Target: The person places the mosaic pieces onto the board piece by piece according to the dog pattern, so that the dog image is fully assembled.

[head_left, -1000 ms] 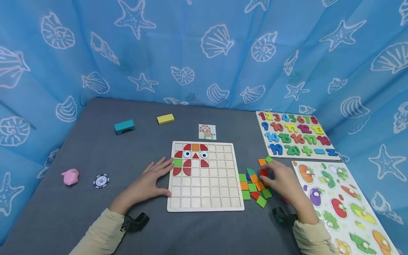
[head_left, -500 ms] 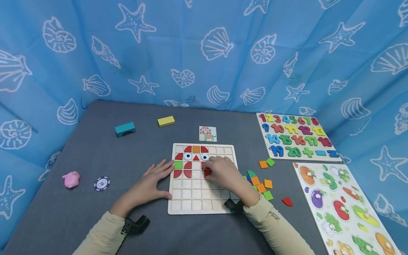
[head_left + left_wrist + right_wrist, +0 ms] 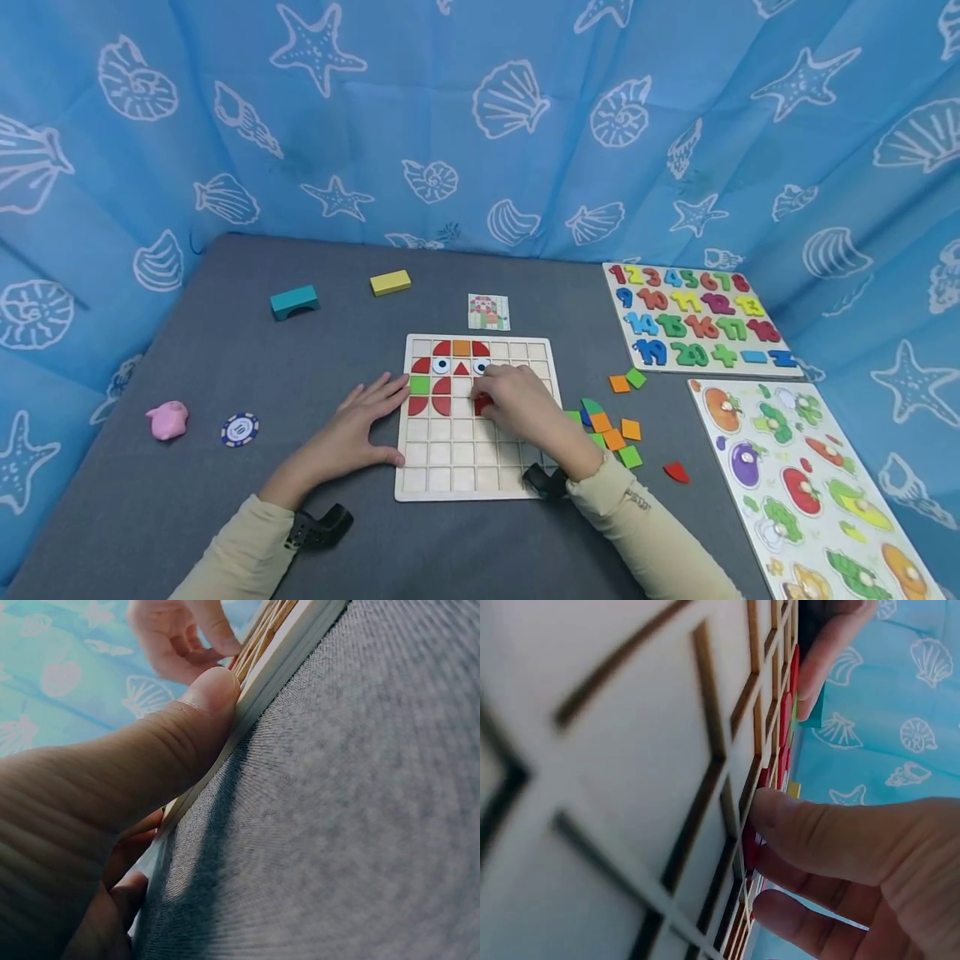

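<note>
A white wooden grid board lies on the grey table, with red quarter-circle tiles, two eye tiles, a green square tile and an orange one in its upper left cells. My left hand rests at the board's left side, fingers fairly straight; in the left wrist view the thumb touches the rim. Over the board, my right hand pinches a red quarter-circle tile between thumb and fingers, at a cell below the right eye. The hand partly hides that tile and its neighbours.
Loose tiles lie right of the board, and a red one sits apart. A pattern card is behind the board. Number and vegetable puzzles stand right; blocks, a poker chip and pink pig left.
My right hand has gone from the loose tiles leftward to the board with a red tile, then shifted only slightly there. My left hand has stayed at the board's edge.
</note>
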A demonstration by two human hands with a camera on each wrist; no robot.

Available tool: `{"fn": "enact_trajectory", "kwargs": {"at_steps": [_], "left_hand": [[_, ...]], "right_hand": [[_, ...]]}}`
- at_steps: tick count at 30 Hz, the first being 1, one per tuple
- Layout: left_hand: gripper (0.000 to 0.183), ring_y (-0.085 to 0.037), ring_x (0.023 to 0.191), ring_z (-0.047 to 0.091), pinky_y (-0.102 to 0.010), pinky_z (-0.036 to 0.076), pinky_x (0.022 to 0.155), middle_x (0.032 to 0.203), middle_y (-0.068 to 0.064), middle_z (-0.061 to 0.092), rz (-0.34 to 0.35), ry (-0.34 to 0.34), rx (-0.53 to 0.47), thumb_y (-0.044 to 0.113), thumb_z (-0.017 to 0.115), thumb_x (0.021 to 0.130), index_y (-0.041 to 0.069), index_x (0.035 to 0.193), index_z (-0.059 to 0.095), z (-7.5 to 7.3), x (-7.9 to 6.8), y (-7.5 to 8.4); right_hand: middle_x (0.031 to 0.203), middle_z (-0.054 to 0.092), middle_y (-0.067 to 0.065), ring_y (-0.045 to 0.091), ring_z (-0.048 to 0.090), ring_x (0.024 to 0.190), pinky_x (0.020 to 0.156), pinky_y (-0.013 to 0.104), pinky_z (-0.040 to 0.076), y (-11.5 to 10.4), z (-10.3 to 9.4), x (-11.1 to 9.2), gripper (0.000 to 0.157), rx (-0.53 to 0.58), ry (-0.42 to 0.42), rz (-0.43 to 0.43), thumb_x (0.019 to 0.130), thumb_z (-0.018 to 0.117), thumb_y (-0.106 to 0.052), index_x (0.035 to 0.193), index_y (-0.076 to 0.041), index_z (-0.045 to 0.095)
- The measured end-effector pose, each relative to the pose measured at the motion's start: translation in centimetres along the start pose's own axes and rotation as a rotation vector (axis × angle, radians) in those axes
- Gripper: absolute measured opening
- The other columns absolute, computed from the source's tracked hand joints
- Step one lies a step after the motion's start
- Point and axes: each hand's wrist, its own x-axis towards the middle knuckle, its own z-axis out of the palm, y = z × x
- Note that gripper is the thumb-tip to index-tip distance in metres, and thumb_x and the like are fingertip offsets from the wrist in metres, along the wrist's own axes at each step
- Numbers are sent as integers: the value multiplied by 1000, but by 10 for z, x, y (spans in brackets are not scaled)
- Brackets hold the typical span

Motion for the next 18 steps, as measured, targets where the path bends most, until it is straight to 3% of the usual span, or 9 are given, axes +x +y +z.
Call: {"fn": "enact_trajectory", "kwargs": {"at_steps": [7,12,16,18], "left_hand": [[96,-26,136,11,-54,5,105,147,0,22,3,3,-5,52,72,61,14,140,30,0,0,1],[95,-26,136,12,-54,6,105,147,0,23,1,7,-15,50,73,62,14,139,31,-1,-1,1],[95,-26,136,11,-53,5,105,147,0,22,3,4,-18,49,73,63,14,140,30,0,0,1],[95,-26,136,10,-53,4,105,147,0,22,4,0,-21,49,73,62,14,140,30,0,0,1]], "right_hand": [[89,64,-4,10,58,79,70,30,45,17,-17,-19,23,24,44,46,72,73,-12,95,-16,70],[93,62,2,18,59,81,70,37,48,59,-31,-51,25,-7,85,202,73,72,-11,98,-12,68],[96,57,7,21,55,79,67,37,48,101,-35,-74,30,-70,1,353,74,71,-11,104,-10,66],[95,55,10,22,52,77,65,37,47,118,-35,-82,31,-97,-48,384,74,71,-9,104,-8,65]]}}
